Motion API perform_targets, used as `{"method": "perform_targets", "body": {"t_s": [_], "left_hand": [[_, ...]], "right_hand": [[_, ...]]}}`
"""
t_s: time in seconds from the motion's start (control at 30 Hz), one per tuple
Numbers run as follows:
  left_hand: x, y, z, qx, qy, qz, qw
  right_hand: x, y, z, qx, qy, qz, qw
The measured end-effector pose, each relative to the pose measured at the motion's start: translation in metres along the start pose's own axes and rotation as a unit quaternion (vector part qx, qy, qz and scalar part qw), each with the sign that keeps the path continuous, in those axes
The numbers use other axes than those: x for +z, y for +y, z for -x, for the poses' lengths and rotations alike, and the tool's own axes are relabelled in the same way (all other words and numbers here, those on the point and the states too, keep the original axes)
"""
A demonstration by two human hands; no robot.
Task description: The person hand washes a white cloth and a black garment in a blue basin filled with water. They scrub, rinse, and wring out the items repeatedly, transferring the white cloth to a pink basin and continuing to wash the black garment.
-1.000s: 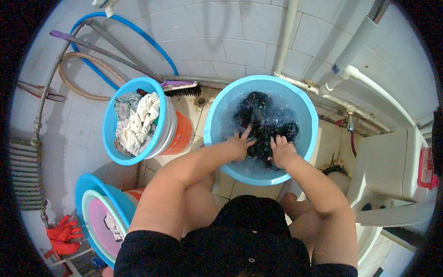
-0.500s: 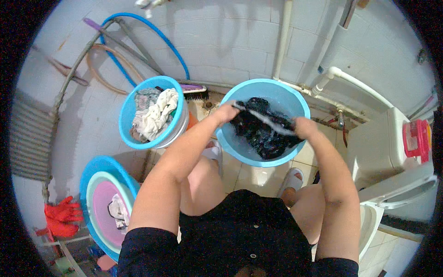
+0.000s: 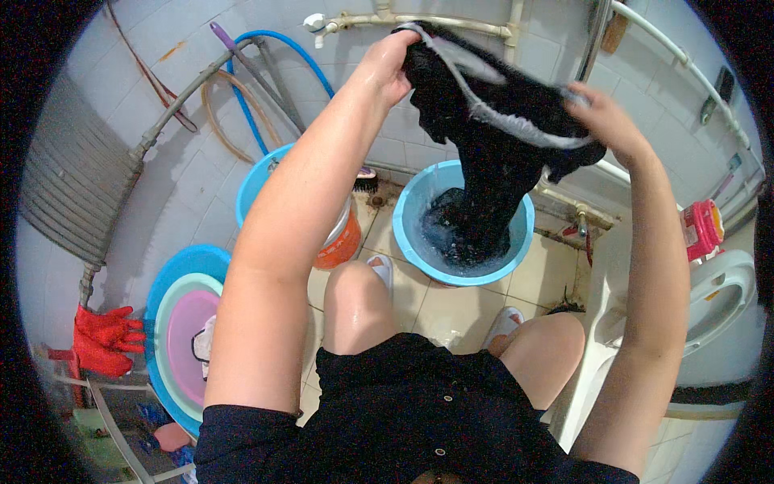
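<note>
The garment (image 3: 501, 165) hangs between my left hand (image 3: 390, 68) and right hand (image 3: 609, 121), both curled round its edge (below, it reaches the basin (image 3: 409, 218)).

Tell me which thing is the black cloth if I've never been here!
Find the round blue basin near the pale sandals. Above it, the left hand and right hand hold up the black garment, its lower part hanging into the basin. Unlike the plain blue basin, it's black with whitish trim.
</note>
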State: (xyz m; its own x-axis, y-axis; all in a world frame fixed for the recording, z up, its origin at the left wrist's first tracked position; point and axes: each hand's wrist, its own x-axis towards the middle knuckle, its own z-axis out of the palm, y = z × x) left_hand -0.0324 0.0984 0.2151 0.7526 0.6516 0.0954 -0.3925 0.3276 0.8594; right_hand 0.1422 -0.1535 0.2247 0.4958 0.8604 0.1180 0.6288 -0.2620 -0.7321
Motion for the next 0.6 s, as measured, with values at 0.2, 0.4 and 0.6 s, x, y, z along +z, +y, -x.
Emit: {"method": "perform_targets", "body": {"t_s": [0.2,0.4,0.6], "left_hand": [[-0.056,-0.081,-0.017,-0.172,0.076,-0.064,0.980],[-0.133,-0.248,-0.009,-0.110,-0.106,-0.580,0.800],[-0.162,-0.345,0.021,-0.033,-0.314,-0.810,0.494]], "right_hand": [[0.081,0.044,0.025,0.058,-0.281,0.466,0.837],[0.228,0.199,-0.009,0.042,-0.010,0.359,0.932],[0.329,0.234,0.002,0.130,-0.124,0.276,0.944]]}}
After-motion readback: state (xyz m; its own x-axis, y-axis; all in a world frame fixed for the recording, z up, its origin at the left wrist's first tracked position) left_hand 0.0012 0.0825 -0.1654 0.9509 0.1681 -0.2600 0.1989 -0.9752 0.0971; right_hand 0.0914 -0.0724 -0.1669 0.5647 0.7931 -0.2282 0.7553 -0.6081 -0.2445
